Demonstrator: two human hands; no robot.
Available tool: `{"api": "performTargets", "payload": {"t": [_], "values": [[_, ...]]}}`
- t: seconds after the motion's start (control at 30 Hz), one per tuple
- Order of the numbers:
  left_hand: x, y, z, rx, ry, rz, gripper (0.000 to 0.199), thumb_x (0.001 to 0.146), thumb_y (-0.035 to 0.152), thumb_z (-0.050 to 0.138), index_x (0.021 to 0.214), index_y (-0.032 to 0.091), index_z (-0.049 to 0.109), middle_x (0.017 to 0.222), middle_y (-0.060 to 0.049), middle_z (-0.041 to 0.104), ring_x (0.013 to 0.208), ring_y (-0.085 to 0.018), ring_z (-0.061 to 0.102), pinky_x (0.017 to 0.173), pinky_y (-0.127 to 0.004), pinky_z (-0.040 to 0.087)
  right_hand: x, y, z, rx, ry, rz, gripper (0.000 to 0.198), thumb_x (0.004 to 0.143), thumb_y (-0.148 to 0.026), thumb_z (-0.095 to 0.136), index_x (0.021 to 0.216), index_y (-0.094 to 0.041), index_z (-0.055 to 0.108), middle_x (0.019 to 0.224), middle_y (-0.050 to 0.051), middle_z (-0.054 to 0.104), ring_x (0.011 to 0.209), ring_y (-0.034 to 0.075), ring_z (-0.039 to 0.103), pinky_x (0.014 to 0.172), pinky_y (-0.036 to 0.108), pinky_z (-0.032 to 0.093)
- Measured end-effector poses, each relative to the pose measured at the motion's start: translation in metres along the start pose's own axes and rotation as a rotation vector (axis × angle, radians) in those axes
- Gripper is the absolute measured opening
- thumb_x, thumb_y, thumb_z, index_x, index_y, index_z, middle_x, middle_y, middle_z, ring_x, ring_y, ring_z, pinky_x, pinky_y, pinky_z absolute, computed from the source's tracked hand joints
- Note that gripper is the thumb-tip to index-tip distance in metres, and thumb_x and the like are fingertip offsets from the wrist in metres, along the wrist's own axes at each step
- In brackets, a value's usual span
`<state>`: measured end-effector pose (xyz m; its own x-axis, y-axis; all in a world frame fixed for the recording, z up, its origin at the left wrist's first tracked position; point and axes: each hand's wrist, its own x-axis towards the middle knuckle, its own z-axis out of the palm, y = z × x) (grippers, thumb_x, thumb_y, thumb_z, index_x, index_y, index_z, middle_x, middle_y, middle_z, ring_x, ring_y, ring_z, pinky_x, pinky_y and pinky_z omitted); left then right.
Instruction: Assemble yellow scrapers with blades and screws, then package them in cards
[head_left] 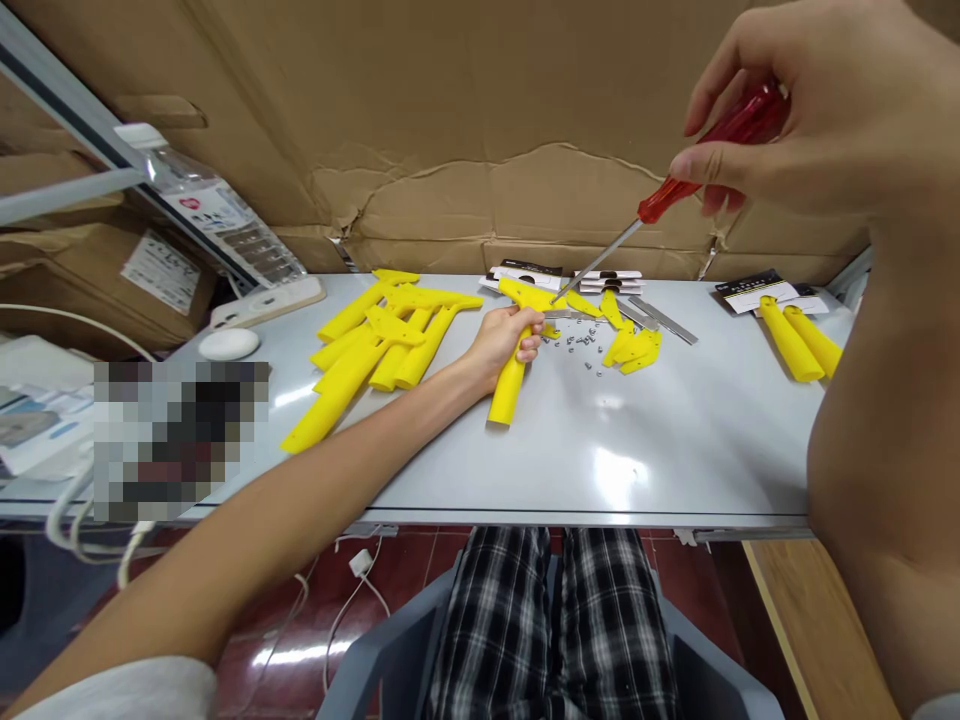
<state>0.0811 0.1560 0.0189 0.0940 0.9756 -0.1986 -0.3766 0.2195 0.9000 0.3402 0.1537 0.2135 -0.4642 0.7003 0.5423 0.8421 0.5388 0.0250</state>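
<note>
My left hand [501,350] is wrapped round the handle of a yellow plastic scraper [507,395], pressing it to the grey table with its wide head pointing away from me. A screwdriver [661,200] with a translucent red handle is gripped in the fingers of my right hand [817,125], high on the right. Its metal shaft slants down to the left and the tip meets the scraper's head. Just right of the head lie small screws [589,340], flat yellow cover pieces [634,348] and metal blades [664,320]. Whether a screw sits under the tip is too small to tell.
Several yellow scrapers [345,385] are piled on the left. Two more yellow handles [789,340] lie at right by black-and-white cards [757,290]. Packaging cards [529,275] stand against the cardboard wall [487,120]. A plastic bottle [217,210], power strip [277,300] and white mouse [229,344] occupy the left.
</note>
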Motion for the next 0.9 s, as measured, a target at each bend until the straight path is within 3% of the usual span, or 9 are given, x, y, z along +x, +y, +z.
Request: {"api": "performTargets", "payload": {"t": [0.07,0.13,0.23,0.37,0.53,0.9], "values": [[0.000,0.000,0.000,0.001,0.002,0.004,0.019,0.086,0.002,0.062,0.073,0.014,0.053,0.063,0.003,0.054,0.040,-0.001,0.039,0.034,-0.013,0.025,0.000,-0.001,0.002,-0.022,0.008,0.030,0.017,0.089,-0.036,0.083,0.094,-0.024,0.073,0.067,-0.006,0.064,0.061,0.002,0.055,0.044,0.009,0.027],[0.001,-0.001,-0.001,0.001,-0.003,0.010,0.019,0.086,0.002,0.062,0.073,0.014,0.053,0.063,0.003,0.054,0.040,-0.001,0.039,0.035,-0.013,0.026,-0.001,-0.001,0.002,0.002,-0.028,0.032,0.026,0.084,-0.039,0.088,0.097,-0.024,0.072,0.073,-0.006,0.068,0.065,0.004,0.059,0.046,0.012,0.031],[0.002,-0.003,-0.004,0.000,-0.041,0.022,0.018,0.083,0.003,0.065,0.074,0.014,0.054,0.064,0.002,0.056,0.041,-0.001,0.039,0.035,-0.013,0.028,-0.006,-0.002,0.000,0.099,-0.069,-0.034,0.042,0.074,-0.030,0.094,0.109,-0.026,0.071,0.092,-0.008,0.074,0.076,0.007,0.069,0.051,0.014,0.044],[0.005,-0.005,-0.008,-0.003,-0.072,0.031,0.017,0.081,0.005,0.068,0.075,0.014,0.055,0.066,0.002,0.057,0.042,-0.001,0.040,0.036,-0.013,0.029,-0.011,-0.015,-0.002,0.176,0.011,-0.032,0.042,0.083,-0.027,0.087,0.120,-0.025,0.068,0.097,-0.006,0.073,0.079,0.007,0.070,0.061,0.017,0.047],[0.004,-0.005,-0.007,-0.008,-0.071,0.039,0.017,0.082,0.005,0.067,0.076,0.014,0.055,0.067,0.003,0.056,0.042,-0.001,0.041,0.036,-0.013,0.028,-0.010,-0.031,0.002,0.140,0.079,0.028,0.018,0.091,-0.032,0.078,0.102,-0.019,0.071,0.080,-0.004,0.068,0.072,0.007,0.063,0.074,0.024,0.046],[0.002,-0.004,-0.006,0.023,-0.061,0.029,0.019,0.078,0.004,0.071,0.075,0.014,0.055,0.067,0.002,0.056,0.043,-0.001,0.041,0.036,-0.013,0.029,-0.009,-0.023,-0.002,0.151,0.094,0.066,0.013,0.088,-0.027,0.077,0.085,-0.018,0.069,0.070,-0.003,0.067,0.065,0.009,0.064,0.072,0.027,0.046]]}}
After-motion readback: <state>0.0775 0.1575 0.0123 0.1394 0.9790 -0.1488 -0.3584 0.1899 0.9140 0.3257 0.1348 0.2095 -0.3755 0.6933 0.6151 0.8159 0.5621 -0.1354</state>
